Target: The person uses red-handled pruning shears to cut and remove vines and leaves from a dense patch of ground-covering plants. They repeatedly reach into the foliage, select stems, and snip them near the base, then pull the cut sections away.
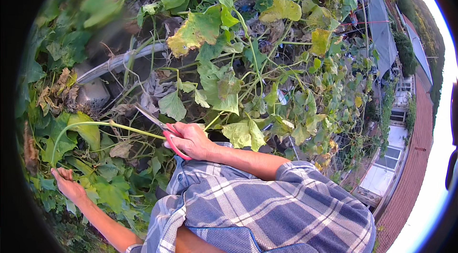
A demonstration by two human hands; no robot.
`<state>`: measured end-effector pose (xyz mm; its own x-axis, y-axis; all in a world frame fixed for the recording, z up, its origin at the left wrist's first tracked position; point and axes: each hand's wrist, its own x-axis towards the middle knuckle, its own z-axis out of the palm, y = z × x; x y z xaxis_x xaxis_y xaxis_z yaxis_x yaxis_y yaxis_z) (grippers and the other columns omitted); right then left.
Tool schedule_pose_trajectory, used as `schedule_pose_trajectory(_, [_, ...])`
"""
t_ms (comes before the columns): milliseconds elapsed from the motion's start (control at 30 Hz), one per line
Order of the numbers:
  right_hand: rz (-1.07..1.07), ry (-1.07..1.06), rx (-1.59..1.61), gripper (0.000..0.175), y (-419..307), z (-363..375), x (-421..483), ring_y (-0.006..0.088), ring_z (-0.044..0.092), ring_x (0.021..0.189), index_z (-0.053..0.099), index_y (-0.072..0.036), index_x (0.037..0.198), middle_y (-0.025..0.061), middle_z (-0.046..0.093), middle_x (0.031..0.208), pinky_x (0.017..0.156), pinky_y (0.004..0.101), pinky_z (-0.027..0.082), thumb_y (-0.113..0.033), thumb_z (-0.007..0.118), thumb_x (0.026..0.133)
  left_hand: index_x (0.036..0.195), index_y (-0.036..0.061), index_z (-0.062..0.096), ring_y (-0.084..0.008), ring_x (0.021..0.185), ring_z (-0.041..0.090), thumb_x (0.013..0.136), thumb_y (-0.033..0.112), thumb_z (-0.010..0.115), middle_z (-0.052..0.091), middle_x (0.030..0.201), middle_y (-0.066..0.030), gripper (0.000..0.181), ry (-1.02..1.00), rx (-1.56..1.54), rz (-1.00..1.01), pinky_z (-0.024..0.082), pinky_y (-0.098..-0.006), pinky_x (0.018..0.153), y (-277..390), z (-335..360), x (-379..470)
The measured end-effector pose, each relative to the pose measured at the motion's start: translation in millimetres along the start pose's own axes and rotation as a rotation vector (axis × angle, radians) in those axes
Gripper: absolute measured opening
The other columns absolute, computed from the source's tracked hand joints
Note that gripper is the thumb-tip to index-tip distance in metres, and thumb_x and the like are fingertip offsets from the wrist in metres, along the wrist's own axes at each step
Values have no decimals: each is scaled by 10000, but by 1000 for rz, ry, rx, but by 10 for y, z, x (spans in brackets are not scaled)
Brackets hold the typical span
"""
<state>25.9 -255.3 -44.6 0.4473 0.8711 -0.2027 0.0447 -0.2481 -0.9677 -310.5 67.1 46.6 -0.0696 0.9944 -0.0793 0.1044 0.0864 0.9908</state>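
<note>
My right hand (189,140) is closed around the red handles of a pair of scissors (152,117), whose metal blades point up and left over dry stems. A long green vine stem (118,124) arches from beside the scissor handles to my left hand (69,185), low at the far left. The fingers of my left hand are curled at the stem's lower end, near green leaves. Where the stem meets my right hand, the fingers and handles hide how it runs on. A yellowing leaf (86,129) lies behind the stem.
Dense leafy vines surround both hands. A pale pole (121,61) slants through withered leaves, beside a block (93,94). A large yellow-green leaf (243,133) is close to my right forearm. To the right are a grey tarp (381,31) and a building with a reddish tiled roof (411,160).
</note>
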Motion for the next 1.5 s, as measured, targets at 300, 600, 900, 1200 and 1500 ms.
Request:
schedule_pose_trajectory(300, [-34, 193, 291, 450, -764, -16, 527, 318, 584, 621, 582, 29, 819, 185, 589, 662, 621, 416, 457, -407, 694, 819, 1266, 51, 557, -116, 833, 516, 887, 272, 703, 588, 952, -14, 462, -751, 156, 9, 439, -280, 798, -547, 1456, -1370])
schedule_pose_trajectory(600, [-15, 261, 308, 484, -423, 30, 690, 322, 601, 649, 612, 29, 829, 194, 613, 686, 636, 409, 464, -448, 689, 822, 1327, 36, 532, -151, 1070, 596, 735, 65, 798, 633, 1154, -16, 649, -1206, 195, -340, 480, -315, 937, -1023, 2209, -1956])
schedule_pose_trajectory(900, [-53, 169, 96, 349, -384, -83, 672, 229, 583, 745, 616, 3, 965, 135, 614, 807, 752, 355, 482, -315, 634, 824, 1460, 76, 415, -253, 1334, 448, 950, 280, 650, 503, 1413, -103, 597, -1380, -25, -228, 393, -377, 1091, -1414, 2568, -2090])
schedule_pose_trajectory(1200, [57, 615, 402, 211, 179, -1128, 186, 59, 489, 647, 634, -36, 977, -38, 564, 739, 579, 236, 420, -190, 690, 844, 893, 25, 643, -122, 803, 583, 1019, 396, 561, 642, 830, -25, 400, -1052, 38, -417, 442, -276, 712, -1457, 2646, -2340])
schedule_pose_trajectory(1500, [1062, 456, 889, 448, 1576, -1698, -1143, 109, 372, 377, 511, -163, 730, 8, 523, 563, 395, 307, 275, -554, 689, 857, 704, 83, 533, -161, 898, 592, 1041, 432, 490, 631, 818, -47, 487, -995, -2, -323, 373, -318, 771, -1404, 2609, -2331])
